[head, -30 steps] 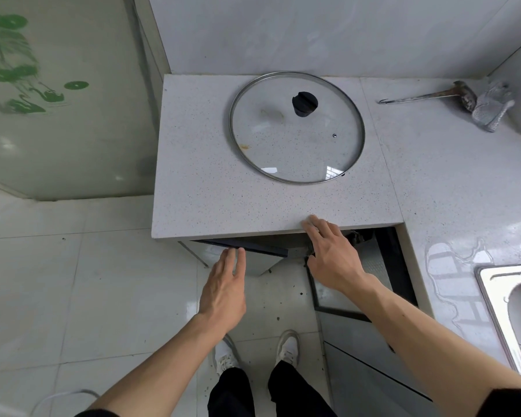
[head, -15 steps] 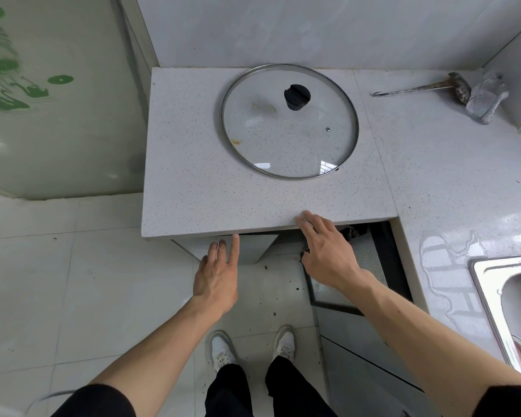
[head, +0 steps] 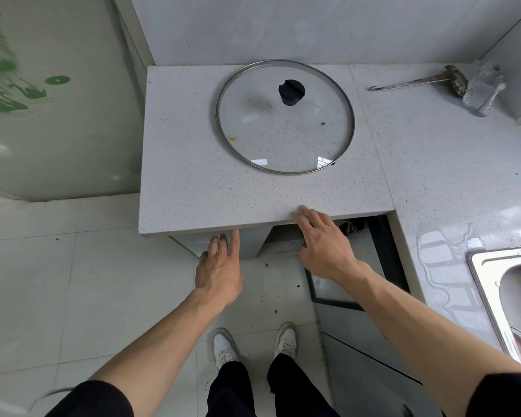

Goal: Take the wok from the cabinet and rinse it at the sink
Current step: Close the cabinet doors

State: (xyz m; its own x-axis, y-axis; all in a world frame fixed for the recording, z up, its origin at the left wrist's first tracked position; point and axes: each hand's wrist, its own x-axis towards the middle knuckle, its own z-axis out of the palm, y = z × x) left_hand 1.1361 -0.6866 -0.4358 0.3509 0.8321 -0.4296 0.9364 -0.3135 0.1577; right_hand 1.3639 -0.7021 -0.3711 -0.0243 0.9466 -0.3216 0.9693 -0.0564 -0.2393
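Note:
No wok is visible; the cabinet interior under the counter is hidden. My left hand (head: 220,267) is flat, fingers together, its tips against the grey left cabinet door (head: 247,240), which lies almost flush under the counter edge. My right hand (head: 324,245) rests with fingertips on the front edge of the speckled countertop (head: 193,182), above the right cabinet door (head: 364,251), which stands swung open over a dark gap. A steel sink (head: 491,284) shows at the right edge. Neither hand holds anything.
A large glass lid (head: 285,136) with a black knob lies on the countertop. A metal scraper-like tool and a silvery scouring pad (head: 480,91) lie at the back right. Water pools on the counter beside the sink. My white shoes stand on the tiled floor below.
My left hand has pushed the left cabinet door inward, from ajar to almost flush under the counter. My right hand has stayed on the counter edge.

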